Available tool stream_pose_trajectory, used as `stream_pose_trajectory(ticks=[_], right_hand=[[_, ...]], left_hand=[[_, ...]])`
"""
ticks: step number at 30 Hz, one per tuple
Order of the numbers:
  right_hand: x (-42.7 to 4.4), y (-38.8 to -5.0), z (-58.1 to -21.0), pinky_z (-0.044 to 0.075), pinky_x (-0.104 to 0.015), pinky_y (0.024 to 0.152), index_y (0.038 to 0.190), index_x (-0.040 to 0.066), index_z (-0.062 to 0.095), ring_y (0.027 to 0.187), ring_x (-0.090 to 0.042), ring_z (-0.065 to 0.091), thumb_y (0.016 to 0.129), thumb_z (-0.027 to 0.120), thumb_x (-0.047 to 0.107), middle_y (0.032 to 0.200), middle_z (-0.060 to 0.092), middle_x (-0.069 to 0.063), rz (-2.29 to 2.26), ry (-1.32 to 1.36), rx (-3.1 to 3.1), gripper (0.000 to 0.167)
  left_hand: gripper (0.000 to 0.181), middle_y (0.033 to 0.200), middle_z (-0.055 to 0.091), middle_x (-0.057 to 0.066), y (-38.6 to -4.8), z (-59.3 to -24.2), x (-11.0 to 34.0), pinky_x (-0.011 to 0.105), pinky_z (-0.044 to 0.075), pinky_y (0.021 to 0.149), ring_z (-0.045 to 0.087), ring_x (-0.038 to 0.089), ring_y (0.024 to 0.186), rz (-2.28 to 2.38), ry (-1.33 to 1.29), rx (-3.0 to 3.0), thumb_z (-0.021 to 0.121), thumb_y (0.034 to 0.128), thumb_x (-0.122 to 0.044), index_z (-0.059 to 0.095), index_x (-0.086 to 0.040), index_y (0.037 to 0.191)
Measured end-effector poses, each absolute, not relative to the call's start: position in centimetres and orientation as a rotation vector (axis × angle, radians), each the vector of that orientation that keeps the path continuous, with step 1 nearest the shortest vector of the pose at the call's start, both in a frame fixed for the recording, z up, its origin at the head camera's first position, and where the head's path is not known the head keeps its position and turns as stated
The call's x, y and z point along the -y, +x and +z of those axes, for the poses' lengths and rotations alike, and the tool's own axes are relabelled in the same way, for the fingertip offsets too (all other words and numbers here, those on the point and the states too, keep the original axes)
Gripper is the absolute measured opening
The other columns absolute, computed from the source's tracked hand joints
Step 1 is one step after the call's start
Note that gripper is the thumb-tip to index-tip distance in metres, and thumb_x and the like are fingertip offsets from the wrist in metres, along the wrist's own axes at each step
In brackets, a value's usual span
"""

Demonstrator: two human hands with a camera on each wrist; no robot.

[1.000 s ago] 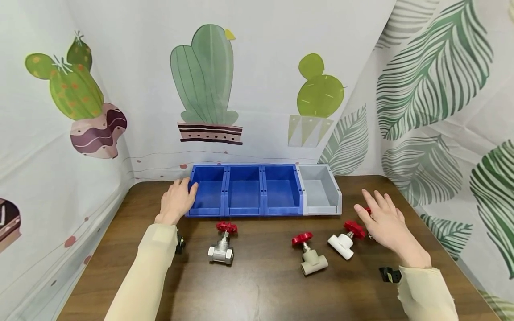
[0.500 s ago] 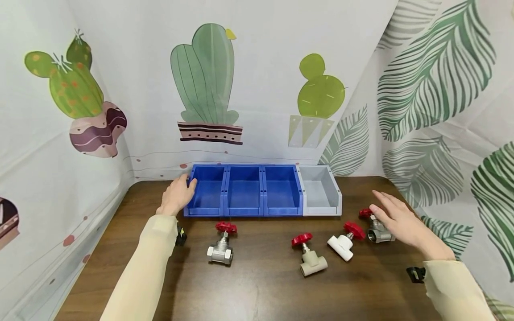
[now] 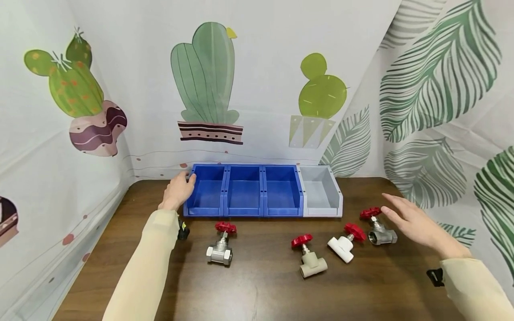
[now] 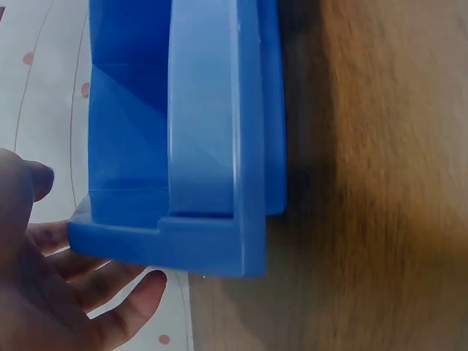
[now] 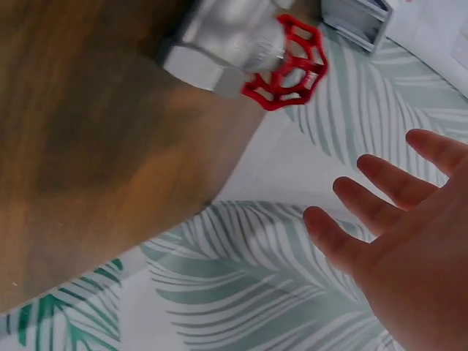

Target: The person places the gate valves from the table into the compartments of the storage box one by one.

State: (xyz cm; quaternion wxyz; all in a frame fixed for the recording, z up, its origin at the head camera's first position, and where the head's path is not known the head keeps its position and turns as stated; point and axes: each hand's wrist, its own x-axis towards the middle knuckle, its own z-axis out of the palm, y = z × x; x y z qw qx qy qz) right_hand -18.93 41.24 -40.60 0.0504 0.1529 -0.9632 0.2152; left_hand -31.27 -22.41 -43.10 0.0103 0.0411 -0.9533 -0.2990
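Observation:
My left hand (image 3: 178, 191) is at the outer side of the leftmost blue bin (image 3: 206, 210). In the left wrist view its fingers (image 4: 121, 292) lie along that side wall and the thumb stands apart from the bin; whether the fingertips touch is hard to tell. My right hand (image 3: 417, 225), fingers extended and holding nothing, hovers just right of a metal gate valve (image 3: 381, 235) with a red handwheel (image 5: 296, 66). Left of that valve lie a white plastic valve (image 3: 341, 247) and a beige plastic valve (image 3: 313, 264). Another metal valve (image 3: 220, 253) lies in front of the blue bins.
Two more blue bins (image 3: 244, 211) and a grey bin (image 3: 322, 211) continue the row at the back of the wooden table (image 3: 257, 290). Behind it hangs a patterned cloth (image 3: 265, 89) with printed cacti and leaves.
My right hand has moved right and toward me, uncovering the metal valve on the right. My left hand has stayed almost in place beside the bin.

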Motion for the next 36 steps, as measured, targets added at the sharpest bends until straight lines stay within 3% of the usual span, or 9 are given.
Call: stream_pose_trajectory(ticks=[6,12,22,24,27,31,36], right_hand=[[-41.7,-18.7,-41.9,0.028,-0.068,0.095,0.146,-0.002,0.038,0.126,-0.053,0.036,0.103,0.05,0.029,0.14,0.04,-0.033,0.683,0.481,2.92,0.054],[-42.7,-18.6,-42.8,0.029,-0.068,0.093,0.144,-0.003,0.039,0.124,-0.054,0.038,0.103,0.05,0.028,0.137,0.042,-0.034,0.672,0.452,2.915,0.052],[-44.4,-19.6,-43.1,0.032,-0.068,0.092,0.147,0.003,0.037,0.124,-0.056,0.038,0.093,0.068,0.035,0.14,0.041,-0.033,0.651,0.46,3.002,0.07],[-44.5,-19.7,-43.2,0.034,-0.066,0.091,0.147,0.004,0.038,0.124,-0.054,0.039,0.09,0.071,0.036,0.14,0.041,-0.032,0.663,0.475,3.009,0.073],[-44.6,-19.8,-43.3,0.04,-0.051,0.091,0.145,0.006,0.041,0.121,-0.047,0.045,0.085,0.077,0.036,0.137,0.047,-0.027,0.67,0.507,2.998,0.076],[-44.5,-20.1,-43.7,0.043,-0.04,0.087,0.146,0.005,0.038,0.119,-0.043,0.047,0.075,0.085,0.037,0.134,0.049,-0.024,0.71,0.58,2.995,0.091],[-44.6,-20.0,-44.3,0.041,-0.054,0.088,0.148,0.003,0.032,0.12,-0.045,0.045,0.066,0.089,0.043,0.134,0.047,-0.026,0.699,0.651,3.037,0.107]], left_hand=[[0.063,0.137,0.05,0.024,-31.6,-43.5,22.1,0.062,0.036,0.097,0.047,0.047,0.121,-0.992,0.152,2.955,0.029,0.1039,-0.05,0.042,-0.003,0.144],[0.051,0.13,0.054,0.027,-31.8,-43.7,22.1,0.06,0.041,0.093,0.052,0.048,0.115,-0.944,0.137,2.928,0.037,0.105,-0.036,0.05,0.001,0.137],[0.041,0.124,0.059,0.027,-32.1,-43.9,22.4,0.059,0.044,0.089,0.055,0.047,0.111,-0.903,0.111,2.922,0.043,0.1047,-0.027,0.055,0.002,0.132],[0.041,0.123,0.059,0.026,-32.2,-43.8,22.4,0.058,0.044,0.088,0.056,0.046,0.11,-0.919,0.103,2.918,0.044,0.1048,-0.027,0.055,0.002,0.132],[0.041,0.118,0.061,0.026,-32.2,-43.8,22.6,0.057,0.045,0.084,0.057,0.044,0.105,-0.933,0.096,2.905,0.044,0.1048,-0.028,0.056,0.002,0.13],[0.04,0.114,0.062,0.025,-31.9,-43.9,22.7,0.056,0.046,0.08,0.059,0.043,0.099,-0.91,0.109,2.903,0.043,0.1052,-0.028,0.057,0.001,0.129],[0.041,0.117,0.062,0.028,-32.2,-44.3,22.4,0.057,0.046,0.082,0.059,0.046,0.102,-0.84,0.076,2.911,0.042,0.1057,-0.027,0.056,0.003,0.131]])
